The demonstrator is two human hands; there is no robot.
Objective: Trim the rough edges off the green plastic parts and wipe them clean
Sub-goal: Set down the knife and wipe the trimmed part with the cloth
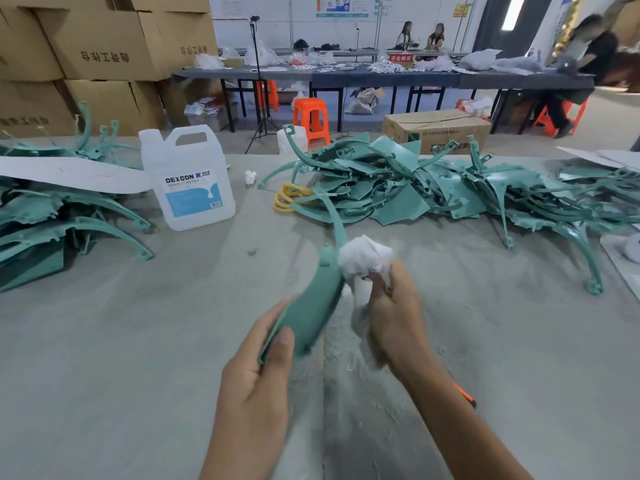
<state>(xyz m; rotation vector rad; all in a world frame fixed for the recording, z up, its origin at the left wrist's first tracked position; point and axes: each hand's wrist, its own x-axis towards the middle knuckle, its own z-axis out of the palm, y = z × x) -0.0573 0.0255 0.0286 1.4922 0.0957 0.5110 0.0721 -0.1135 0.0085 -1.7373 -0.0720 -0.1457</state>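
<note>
Now wiping: L hand [258,368] pinches green part [313,311] at near end, lifted above table [104,358] for access; R hand [394,317] grips wadded cloth [363,256] vs its upper edge

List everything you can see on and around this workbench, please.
Held green part: one, green, between the hands.
White cloth: one wad, white, against the held part.
Left pile: many green parts, table's left.
Right pile: many green parts, table's far right.
Jug: one, translucent with blue label, between the piles.
Yellow item: one, yellow, at right pile's near edge.
Small wad: one, white, right of the jug.
Cardboard boxes: several, brown, stacked behind, left.
Nearest stool: one, orange, floor beyond the table.
Table: one, grey, under everything.
Left hand: one, fingers round the part's near end.
Right hand: one, fingers gripping the cloth.
</note>
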